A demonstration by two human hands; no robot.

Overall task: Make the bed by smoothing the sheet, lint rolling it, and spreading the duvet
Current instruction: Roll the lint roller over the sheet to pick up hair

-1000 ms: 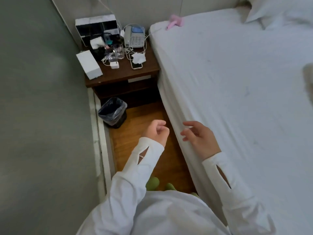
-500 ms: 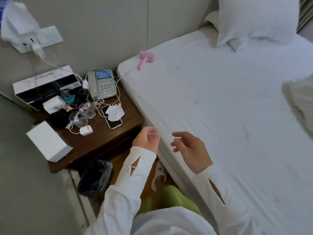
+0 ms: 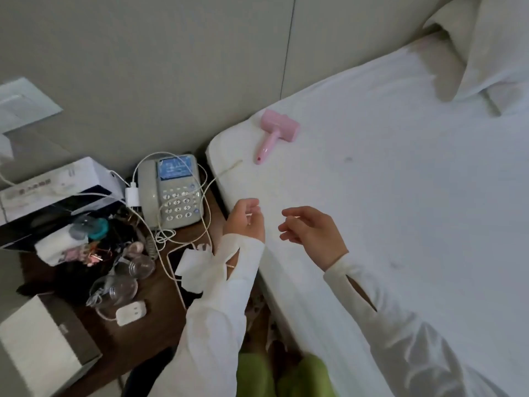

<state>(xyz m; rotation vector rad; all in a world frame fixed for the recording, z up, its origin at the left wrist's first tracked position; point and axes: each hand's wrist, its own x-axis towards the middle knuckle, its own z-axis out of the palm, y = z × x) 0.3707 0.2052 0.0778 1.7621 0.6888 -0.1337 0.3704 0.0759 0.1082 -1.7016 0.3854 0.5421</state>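
One pink roller (image 3: 275, 132) lay on the sheet (image 3: 400, 196) at eleven o'clock from my two hands, well apart from them. I judged it light and rigid, best taken by its handle. My left hand (image 3: 245, 220) was loosely curled, my right hand (image 3: 312, 233) half spread; neither held anything. One pillow (image 3: 492, 44) sat at two o'clock.

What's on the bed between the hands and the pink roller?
Only bare white sheet, the head view shows; a thin white cable end lies off to the side.
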